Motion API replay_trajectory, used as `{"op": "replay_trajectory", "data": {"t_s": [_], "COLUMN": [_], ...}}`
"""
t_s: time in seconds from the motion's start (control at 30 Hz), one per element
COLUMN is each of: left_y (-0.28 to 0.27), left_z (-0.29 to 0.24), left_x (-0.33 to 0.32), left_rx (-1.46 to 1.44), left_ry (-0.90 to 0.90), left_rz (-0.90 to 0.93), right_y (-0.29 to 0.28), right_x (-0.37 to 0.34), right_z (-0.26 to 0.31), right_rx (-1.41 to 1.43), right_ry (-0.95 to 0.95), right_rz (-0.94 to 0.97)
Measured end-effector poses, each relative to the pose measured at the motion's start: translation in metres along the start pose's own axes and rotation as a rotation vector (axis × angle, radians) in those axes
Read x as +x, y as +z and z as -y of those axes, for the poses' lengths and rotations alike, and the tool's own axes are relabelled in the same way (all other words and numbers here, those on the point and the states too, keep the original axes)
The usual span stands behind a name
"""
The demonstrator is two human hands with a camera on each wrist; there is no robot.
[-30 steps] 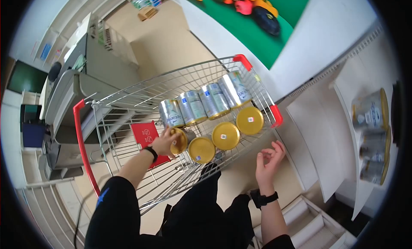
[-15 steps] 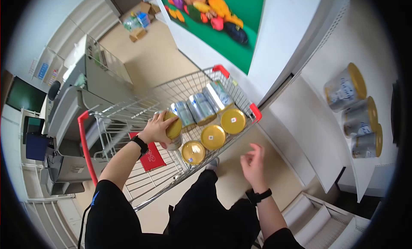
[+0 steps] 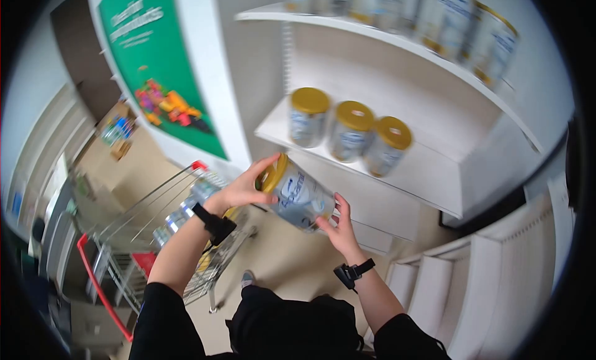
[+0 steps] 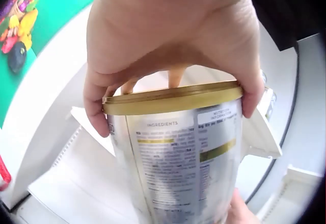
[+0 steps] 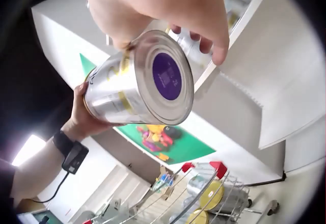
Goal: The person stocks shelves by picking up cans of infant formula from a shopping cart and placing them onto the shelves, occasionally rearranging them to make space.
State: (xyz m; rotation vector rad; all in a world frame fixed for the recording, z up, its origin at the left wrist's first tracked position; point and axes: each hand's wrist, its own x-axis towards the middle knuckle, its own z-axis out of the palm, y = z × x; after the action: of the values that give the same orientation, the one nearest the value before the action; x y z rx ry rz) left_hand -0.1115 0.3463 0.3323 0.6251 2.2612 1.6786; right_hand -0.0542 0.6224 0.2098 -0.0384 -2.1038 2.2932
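A silver formula can [image 3: 304, 198] with a gold lid [image 4: 173, 98] is held tilted in the air in front of the shelves. My left hand [image 3: 243, 189] grips it at the lid end, thumb and fingers spread over the rim. At the base end is my right hand [image 3: 340, 231], its thumb against the can and its fingers extended beside the bottom. A purple round label [image 5: 167, 76] marks the can's base in the right wrist view. Three similar cans [image 3: 351, 131] stand upright on the white shelf [image 3: 428, 170] just beyond.
At the left stands a wire shopping cart [image 3: 102, 285] with a red handle, holding several cans [image 5: 211, 196]. More cans [image 3: 447, 21] line the upper shelf [image 3: 372, 34]. White tiered shelving [image 3: 472, 279] is at the lower right, and a green poster [image 3: 167, 68] hangs behind the cart.
My left hand has taken a can out of the cart and carried it right to the shelves. The right hand has come to its base. The view has turned right.
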Motion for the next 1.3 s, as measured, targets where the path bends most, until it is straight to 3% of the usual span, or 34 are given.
{"op": "replay_trajectory", "data": {"t_s": [0.07, 0.1, 0.13, 0.2, 0.37, 0.4, 0.43, 0.47, 0.53, 0.6, 0.67, 0.77, 0.87, 0.93, 1.0, 1.3], "left_y": [0.043, 0.069, 0.094, 0.133, 0.175, 0.18, 0.18, 0.179, 0.181, 0.182, 0.186, 0.195, 0.203, 0.204, 0.204, 0.203], "left_z": [-0.023, -0.034, -0.05, -0.083, -0.089, -0.09, -0.096, -0.099, -0.093, -0.077, -0.069, -0.055, -0.039, -0.032, -0.029, -0.027], "left_x": [0.025, 0.037, 0.044, 0.057, 0.103, 0.114, 0.121, 0.133, 0.161, 0.195, 0.225, 0.241, 0.248, 0.253, 0.256, 0.255], "left_rx": [0.211, 0.442, 0.43, 0.729, 0.631, 0.576, 0.528, 0.532, 0.712, 0.842, 0.977, 1.179, 1.224, 1.183, 1.162, 1.093], "left_ry": [0.165, 0.323, 0.332, 0.509, 0.699, 0.746, 0.737, 0.758, 0.735, 0.74, 0.75, 0.699, 0.653, 0.725, 0.736, 0.748], "left_rz": [0.172, 0.196, 0.212, 0.335, 0.357, 0.324, 0.285, 0.291, 0.077, 0.016, -0.072, -0.109, -0.2, -0.254, -0.252, -0.261], "right_y": [-0.045, -0.06, -0.074, -0.097, -0.147, -0.158, -0.167, -0.177, -0.194, -0.208, -0.221, -0.244, -0.248, -0.254, -0.261, -0.293], "right_x": [-0.017, -0.023, -0.027, -0.031, -0.046, -0.045, -0.04, -0.032, -0.017, 0.011, 0.047, 0.094, 0.109, 0.12, 0.126, 0.127], "right_z": [0.031, 0.05, 0.063, 0.084, 0.094, 0.086, 0.082, 0.082, 0.083, 0.089, 0.101, 0.082, 0.077, 0.064, 0.057, 0.064], "right_rx": [-0.421, -0.537, -0.545, -0.325, -0.507, -0.465, -0.416, -0.418, -0.244, -0.21, -0.209, -0.284, -0.237, -0.187, -0.382, -0.299], "right_ry": [-0.287, -0.235, -0.224, -0.22, -0.206, -0.164, -0.127, -0.141, -0.273, -0.335, -0.491, -0.502, -0.353, -0.38, -0.367, -0.202], "right_rz": [0.173, 0.171, 0.153, 0.3, 0.104, -0.034, -0.172, -0.189, -0.416, -0.483, -0.455, -0.442, -0.403, -0.379, -0.402, -0.192]}}
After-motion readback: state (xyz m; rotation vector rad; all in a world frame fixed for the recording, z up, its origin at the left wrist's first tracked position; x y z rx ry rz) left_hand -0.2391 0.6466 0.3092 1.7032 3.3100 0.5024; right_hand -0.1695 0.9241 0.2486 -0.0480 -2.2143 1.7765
